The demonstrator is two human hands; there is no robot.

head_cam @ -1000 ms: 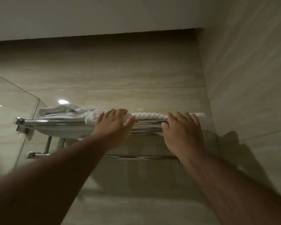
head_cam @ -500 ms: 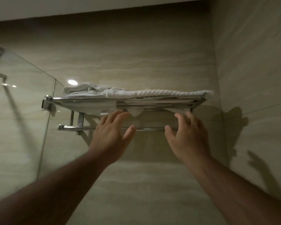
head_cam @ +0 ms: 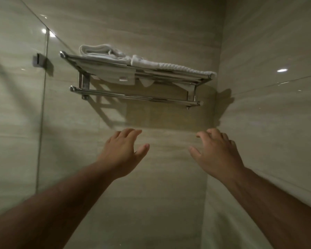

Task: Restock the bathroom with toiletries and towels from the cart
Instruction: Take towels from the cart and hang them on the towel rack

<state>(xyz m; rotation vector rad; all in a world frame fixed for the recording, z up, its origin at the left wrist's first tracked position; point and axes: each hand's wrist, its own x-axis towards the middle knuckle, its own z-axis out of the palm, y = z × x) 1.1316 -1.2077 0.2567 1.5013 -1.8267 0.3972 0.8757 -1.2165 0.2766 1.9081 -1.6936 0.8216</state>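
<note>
1. A metal towel rack (head_cam: 83, 80) is fixed to the beige tiled wall (head_cam: 151, 24) in the upper middle of the frame. It is seen from below and slants down toward the right.
2. A folded white towel (head_cam: 97, 50) lies on the top shelf at the rack's left end. Some of its cloth sags between the bars, and a small tag shows on the underside.
3. A second white towel (head_cam: 171, 66), flatter and with a ribbed weave, lies just beside the first. It reaches the right end of the shelf, close to the corner with the side wall (head_cam: 276, 114).
4. A lower rail (head_cam: 133, 95) runs beneath the shelf, parallel to it.
5. The left hand (head_cam: 122, 153) is raised in the middle of the frame, left of centre, with its back toward the camera. Its fingers (head_cam: 131, 133) are loosely spread and nearly straight, the thumb held out to the side, and they hold nothing.
6. The right hand (head_cam: 217, 153) is raised at the same height, right of centre. Its fingers (head_cam: 214, 133) are relaxed and slightly bent, the thumb apart from them, and they also hold nothing.
7. Both hands are well below the rack and touch neither it nor the towels. They are apart from each other, with bare wall between them.
8. The forearms come in from the two bottom corners of the frame.
9. A glass panel (head_cam: 16, 123) stands at the left of the frame, with a metal clamp (head_cam: 38, 60) at its edge, level with the shelf.
10. Bright spots of light reflect on the glass in the upper left and on the side wall at the right.
</note>
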